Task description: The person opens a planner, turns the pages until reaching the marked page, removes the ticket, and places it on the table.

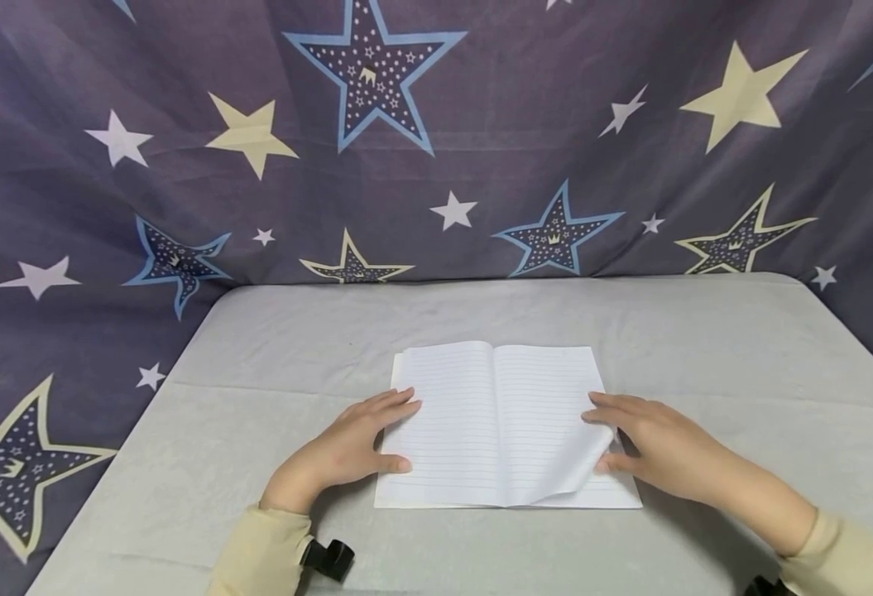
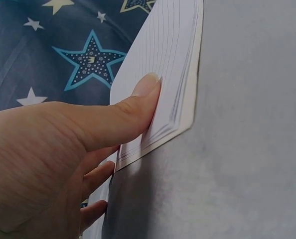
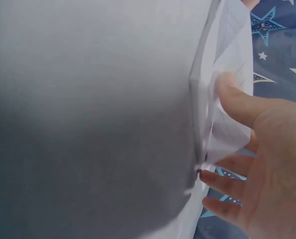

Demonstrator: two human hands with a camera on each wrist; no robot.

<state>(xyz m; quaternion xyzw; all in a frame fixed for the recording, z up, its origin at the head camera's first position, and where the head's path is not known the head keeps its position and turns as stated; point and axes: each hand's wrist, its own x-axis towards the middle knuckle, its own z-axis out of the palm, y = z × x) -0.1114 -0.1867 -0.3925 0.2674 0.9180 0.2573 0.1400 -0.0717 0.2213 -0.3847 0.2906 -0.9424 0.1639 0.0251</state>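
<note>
Notebook (image 1: 503, 422): lay open and flat near the middle of the tabletop (image 1: 704, 331), somewhat toward its near edge; white, rectangular, ruled with fine grey lines; both showing pages bore no writing and no brand or label could be read; thin paper stock, stacked page edges visible in the left wrist view.

Page (image 1: 570, 476), lower outer corner of the right-hand leaf: lifted off the stack and curled inward, soft bend with no crease.

Left hand (image 1: 347, 451): rested on the notebook's left edge; fingers spread and nearly straight on the left page, thumb (image 2: 138, 107) pressed against the fanned page edges.

Right hand (image 1: 652, 447): at the notebook's right edge; thumb (image 3: 237, 99) and fingers pinched the raised page corner, the sheet bowed between them.

Sleeves (image 1: 265, 555): pale cream fabric at both wrists; black strap fitting beside the left cuff.

Tabletop: covered in a pale grey, matt, faintly mottled cloth with a rounded far left corner and shallow fold lines running across.

Backdrop (image 1: 436, 165): dusky purple-grey draped fabric behind the far edge, printed with white, cream and blue-outlined stars, several dotted and bearing small crown motifs.
</note>
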